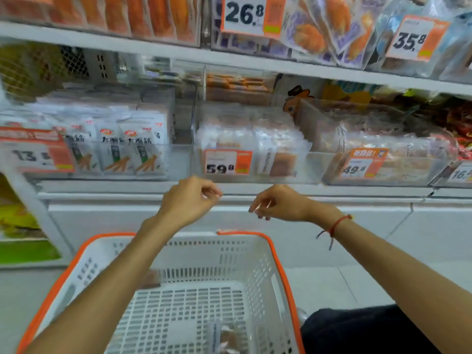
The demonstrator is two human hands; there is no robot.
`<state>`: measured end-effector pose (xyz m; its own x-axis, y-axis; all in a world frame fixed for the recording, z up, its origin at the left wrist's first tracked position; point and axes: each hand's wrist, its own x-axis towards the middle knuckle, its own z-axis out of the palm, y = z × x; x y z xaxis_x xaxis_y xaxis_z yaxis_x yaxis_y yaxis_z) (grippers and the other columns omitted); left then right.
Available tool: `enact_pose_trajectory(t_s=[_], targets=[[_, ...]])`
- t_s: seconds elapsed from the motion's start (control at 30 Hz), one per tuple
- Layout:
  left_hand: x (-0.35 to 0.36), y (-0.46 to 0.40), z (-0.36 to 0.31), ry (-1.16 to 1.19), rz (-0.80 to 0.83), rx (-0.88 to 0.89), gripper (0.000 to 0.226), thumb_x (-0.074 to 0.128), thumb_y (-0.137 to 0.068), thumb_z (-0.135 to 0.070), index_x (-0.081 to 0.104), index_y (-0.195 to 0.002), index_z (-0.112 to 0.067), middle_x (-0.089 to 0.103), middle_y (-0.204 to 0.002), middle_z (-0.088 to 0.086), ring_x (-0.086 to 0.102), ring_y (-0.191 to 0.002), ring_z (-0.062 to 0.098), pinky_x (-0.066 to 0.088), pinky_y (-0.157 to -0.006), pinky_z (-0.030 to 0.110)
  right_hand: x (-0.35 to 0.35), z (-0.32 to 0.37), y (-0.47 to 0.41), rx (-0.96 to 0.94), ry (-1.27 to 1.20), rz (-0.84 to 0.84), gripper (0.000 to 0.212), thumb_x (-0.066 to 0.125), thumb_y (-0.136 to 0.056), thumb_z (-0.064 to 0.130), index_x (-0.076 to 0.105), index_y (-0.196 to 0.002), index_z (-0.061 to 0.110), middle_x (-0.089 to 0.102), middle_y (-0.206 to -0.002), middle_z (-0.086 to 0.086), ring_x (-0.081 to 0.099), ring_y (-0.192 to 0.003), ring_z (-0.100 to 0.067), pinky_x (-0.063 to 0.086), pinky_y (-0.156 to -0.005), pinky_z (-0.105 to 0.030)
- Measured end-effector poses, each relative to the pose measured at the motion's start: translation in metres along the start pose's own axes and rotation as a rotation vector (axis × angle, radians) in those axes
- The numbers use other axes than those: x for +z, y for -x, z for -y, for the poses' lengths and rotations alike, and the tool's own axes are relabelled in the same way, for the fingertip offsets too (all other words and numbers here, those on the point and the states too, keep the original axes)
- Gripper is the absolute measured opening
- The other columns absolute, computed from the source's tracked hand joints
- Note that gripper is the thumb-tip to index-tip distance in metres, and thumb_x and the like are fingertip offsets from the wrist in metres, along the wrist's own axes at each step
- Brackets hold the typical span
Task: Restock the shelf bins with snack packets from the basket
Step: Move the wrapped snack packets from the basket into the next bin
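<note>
White perforated plastic basket with an orange rim [258, 254] sits low between the forearms, nearly bare; one clear-wrapped brownish snack packet [228, 338] lies at its near edge, and another brownish shape shows beside the left forearm, too blurred to name. Above it, both hands hover in front of the shelf lip, below the clear plastic middle bin [255, 159] of pale, brown-filled packets. The left hand [190, 198] and right hand [277, 204] each have fingers loosely curled, tips near the thumb, holding nothing I can make out.

Likely risks: with so little left in the basket, a careless reach could miss the packet flat against the mesh; slippery film could slide from a light pinch; and the packet could land in the wrong bin, since the neighbouring clear bins look alike.

Readable price tags: "59.8" [228, 162] on the middle bin, "49.8" [362, 164] to its right, "26.8" [245, 14] and "35.8" [413, 38] above. Other print is blurred.
</note>
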<state>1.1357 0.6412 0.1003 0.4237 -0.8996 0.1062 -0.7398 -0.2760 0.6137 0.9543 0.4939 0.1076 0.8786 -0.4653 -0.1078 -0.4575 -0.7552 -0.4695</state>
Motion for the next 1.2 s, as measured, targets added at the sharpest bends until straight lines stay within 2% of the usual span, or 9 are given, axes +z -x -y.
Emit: enact_pose_trajectory(t_s=[0.17,0.27,0.37,0.47,0.53,0.63,0.83,1.03,1.2], targets=[[0.076,0.036,0.079,0.192,0.311,-0.285,0.008,0.066,-0.079,-0.027,0.070,-0.077,-0.034,0.073,-0.095,-0.001,0.067,-0.089,0.020,0.054,-0.082,0.031,0.104,-0.008,0.005,0.189,-0.007,0.314,0.024,0.057,-0.086,0.002,0.072,-0.104,0.009,0.073,-0.094,-0.014,0.061,-0.057,-0.001,0.051,-0.071,-0.018],[0.132,0.060,0.111,0.319,0.462,-0.492,0.018,0.061,-0.091,-0.014,0.070,-0.106,-0.012,0.067,-0.114,0.010,0.065,-0.094,0.022,0.053,-0.070,0.029,0.168,-0.017,0.005,0.271,0.046,0.480,0.024,0.057,-0.090,0.010,0.069,-0.112,0.010,0.068,-0.112,-0.015,0.067,-0.096,-0.025,0.050,-0.084,-0.027],[0.180,0.083,0.135,0.444,0.596,-0.776,0.028,0.054,-0.096,-0.013,0.060,-0.122,-0.004,0.059,-0.127,0.011,0.060,-0.105,0.025,0.047,-0.085,0.036,0.230,-0.033,0.004,0.355,0.109,0.617,0.031,0.053,-0.095,0.018,0.060,-0.125,0.014,0.050,-0.138,-0.012,0.051,-0.121,-0.030,0.042,-0.101,-0.037],[0.220,0.094,0.158,0.471,0.652,-0.860,0.018,0.046,-0.099,-0.011,0.060,-0.110,-0.008,0.057,-0.114,0.008,0.057,-0.090,0.020,0.039,-0.080,0.031,0.280,-0.051,0.003,0.436,0.113,0.697,0.051,0.052,-0.096,0.027,0.036,-0.144,0.015,0.031,-0.151,-0.012,0.039,-0.132,-0.032,0.036,-0.108,-0.042],[0.244,0.099,0.173,0.466,0.649,-0.873,0.019,0.041,-0.100,-0.008,0.059,-0.108,-0.008,0.054,-0.114,0.008,0.056,-0.090,0.020,0.039,-0.081,0.029,0.304,-0.060,0.003,0.436,0.129,0.663,0.071,0.056,-0.093,0.040,0.022,-0.149,0.013,0.021,-0.155,-0.010,0.031,-0.138,-0.031,0.031,-0.111,-0.045],[0.275,0.110,0.189,0.405,0.628,-0.862,0.049,0.041,-0.097,-0.005,0.032,-0.145,-0.007,0.032,-0.150,0.010,0.049,-0.123,0.033,0.045,-0.091,0.032,0.330,-0.070,0.005,0.403,0.167,0.574,0.075,0.056,-0.092,0.041,0.016,-0.150,0.014,0.015,-0.157,-0.005,0.025,-0.140,-0.029,0.030,-0.111,-0.046],[0.303,0.137,0.190,0.379,0.489,-0.794,0.043,0.061,-0.091,-0.019,0.048,-0.132,-0.015,0.043,-0.139,0.008,0.057,-0.110,0.023,0.048,-0.089,0.031,0.349,-0.086,0.004,0.306,0.171,0.372,0.037,0.066,-0.081,0.027,0.053,-0.114,0.016,0.042,-0.129,-0.005,0.046,-0.115,-0.025,0.041,-0.091,-0.034],[0.288,0.128,0.191,0.520,0.448,-0.727,0.036,0.059,-0.093,-0.021,0.052,-0.127,-0.009,0.048,-0.134,0.006,0.054,-0.116,0.022,0.045,-0.087,0.026,0.334,-0.090,-0.007,0.435,-0.500,0.284,0.022,0.068,-0.082,0.003,0.061,-0.075,0.022,0.070,-0.075,-0.001,0.069,-0.073,-0.016,0.057,-0.079,-0.038],[0.223,0.107,0.202,0.771,0.452,-0.744,0.031,0.053,-0.096,-0.020,0.049,-0.126,-0.012,0.051,-0.120,-0.002,0.050,-0.113,0.015,0.042,-0.082,0.021,0.302,-0.070,-0.035,0.493,-0.773,0.107,0.019,0.078,-0.075,0.007,0.070,-0.093,0.010,0.069,-0.092,-0.002,0.066,-0.086,-0.016,0.053,-0.082,-0.031]])
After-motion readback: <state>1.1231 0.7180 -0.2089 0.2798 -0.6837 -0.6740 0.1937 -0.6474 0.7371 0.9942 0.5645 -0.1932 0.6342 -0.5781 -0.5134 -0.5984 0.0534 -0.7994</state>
